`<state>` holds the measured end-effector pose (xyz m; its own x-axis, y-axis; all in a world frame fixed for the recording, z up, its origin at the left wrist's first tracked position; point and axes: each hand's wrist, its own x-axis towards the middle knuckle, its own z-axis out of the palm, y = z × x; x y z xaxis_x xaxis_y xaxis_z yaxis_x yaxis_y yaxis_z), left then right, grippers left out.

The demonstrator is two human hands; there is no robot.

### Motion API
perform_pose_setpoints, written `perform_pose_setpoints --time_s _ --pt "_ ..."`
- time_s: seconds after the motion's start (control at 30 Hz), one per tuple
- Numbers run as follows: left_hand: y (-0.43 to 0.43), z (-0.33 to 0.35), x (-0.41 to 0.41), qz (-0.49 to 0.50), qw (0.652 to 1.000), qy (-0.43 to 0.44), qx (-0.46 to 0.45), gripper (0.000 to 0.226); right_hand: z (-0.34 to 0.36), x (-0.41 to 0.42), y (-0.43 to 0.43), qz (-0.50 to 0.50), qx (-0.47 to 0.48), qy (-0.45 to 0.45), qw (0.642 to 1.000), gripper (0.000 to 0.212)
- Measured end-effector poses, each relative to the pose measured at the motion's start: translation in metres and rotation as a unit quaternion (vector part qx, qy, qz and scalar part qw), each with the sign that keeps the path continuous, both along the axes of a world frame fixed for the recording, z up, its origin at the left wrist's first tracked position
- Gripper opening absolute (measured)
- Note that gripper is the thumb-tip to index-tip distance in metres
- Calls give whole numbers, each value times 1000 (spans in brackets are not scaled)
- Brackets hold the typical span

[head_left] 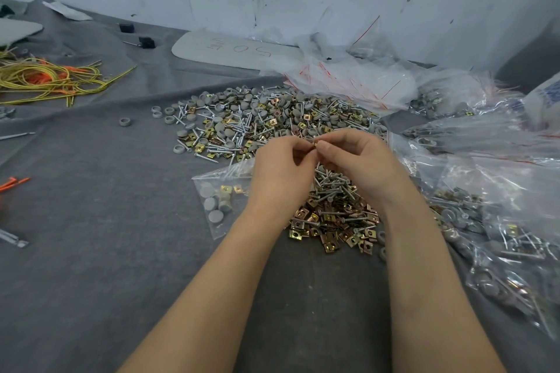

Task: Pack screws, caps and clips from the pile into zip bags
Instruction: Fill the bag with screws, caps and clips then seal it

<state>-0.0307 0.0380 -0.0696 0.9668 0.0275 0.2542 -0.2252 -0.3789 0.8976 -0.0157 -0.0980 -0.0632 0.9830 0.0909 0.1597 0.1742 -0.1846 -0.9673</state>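
Note:
A wide pile [257, 121] of grey caps, silver screws and brass clips covers the grey cloth at the middle. A nearer heap of screws and clips [333, 209] lies between my wrists. My left hand [281, 169] and my right hand [357, 163] meet fingertip to fingertip above that heap. Together they pinch a small metal part [315, 144], too small to name. A clear zip bag [216, 200] lies flat on the cloth, partly under my left hand. It holds several grey caps, a few clips and some screws.
Filled zip bags [491, 239] are heaped along the right side. Empty red-striped bags [348, 79] lie behind the pile. Yellow and orange wires [45, 79] sit at the far left, with a grey panel marked "50" [236, 51] and two black blocks [147, 42] behind.

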Motion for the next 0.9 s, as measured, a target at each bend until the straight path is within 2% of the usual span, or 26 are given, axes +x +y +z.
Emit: perform_pose_setpoints --time_s 0.07,0.17,0.3,0.4,0.5,0.67,0.8,0.9 --pt "2 1 1 -5 999 21 -39 9 0 1 3 -15 0 -21 1000 13" --pt "5 5 1 -27 992 56 -107 5 2 -1 5 -9 48 -12 999 2" --pt "7 9 -2 -48 988 60 -136 1 6 -3 -1 19 95 22 995 9" --pt "10 11 -3 -62 986 54 -147 5 4 -3 -3 -5 43 9 999 19" --pt "11 11 -1 -35 992 46 -112 7 3 -2 1 -10 22 -13 1000 28" --pt "11 10 0 -29 996 41 -76 13 4 -2 1 -17 -4 -32 999 20" --pt "13 9 1 -15 995 61 -82 13 3 -1 7 -28 -107 -95 989 12" --pt "14 8 2 -5 994 81 -73 9 3 -1 11 -39 -152 -111 981 14"
